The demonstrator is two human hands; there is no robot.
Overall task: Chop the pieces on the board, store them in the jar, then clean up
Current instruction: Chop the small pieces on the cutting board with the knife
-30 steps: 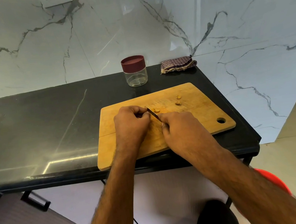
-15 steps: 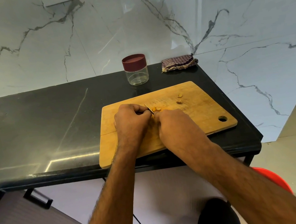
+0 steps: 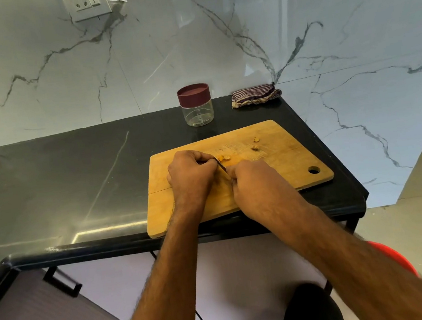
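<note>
A wooden cutting board (image 3: 292, 154) lies on the black counter. My right hand (image 3: 253, 181) grips a small knife (image 3: 221, 166); only a short stretch of blade shows between my two hands. My left hand (image 3: 190, 174) is curled on the board just left of the blade, fingertips against small tan pieces (image 3: 224, 157). What those fingers hold is hidden. Two more tan pieces (image 3: 255, 143) lie further back on the board. A clear jar with a maroon lid (image 3: 195, 104) stands shut behind the board.
A folded striped cloth (image 3: 255, 95) lies at the back right corner by the marble wall. The black counter (image 3: 60, 185) stretches to the left. A red stool (image 3: 394, 256) stands on the floor at the lower right. A wall socket (image 3: 85, 1) sits above.
My right hand has drawn back slightly with the knife, showing a little more blade than half a second ago. The camera has tilted up. The left hand stays put.
</note>
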